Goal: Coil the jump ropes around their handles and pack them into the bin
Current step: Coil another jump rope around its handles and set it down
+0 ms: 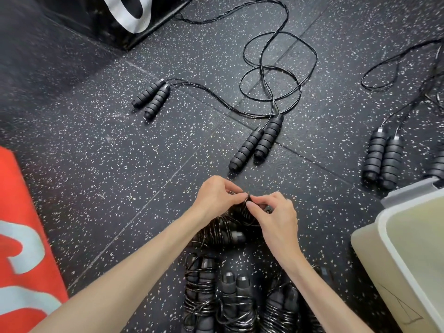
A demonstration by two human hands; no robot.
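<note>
While both hands meet over the wrapped rope bundle (228, 230) on the speckled floor (96, 131), much of it stays hidden beneath the wrists; only dark cord loops and one grey handle cap show, and its long axis runs roughly left to right, cap toward the right. The left hand (216, 192) has its fingers curled, thumb and forefinger pinching the cord at the bundle's far end. The right hand (274, 210) pinches the same spot with thumb and forefinger, its other fingers bent; the exact piece of cord between the fingertips is too small to make out. Nearer the person, three coiled ropes (237, 301) lie side by side, lengthwise toward the person, their lower ends cut off by the frame's bottom edge. Farther out, two uncoiled ropes lie with paired handles (258, 141) pointing diagonally, cords looping away. A third pair of handles (382, 157) lies near the right edge, beside the pale bin (384, 236), which is cut off at the right. A red mat (21, 236) is cut off at the left edge.
</note>
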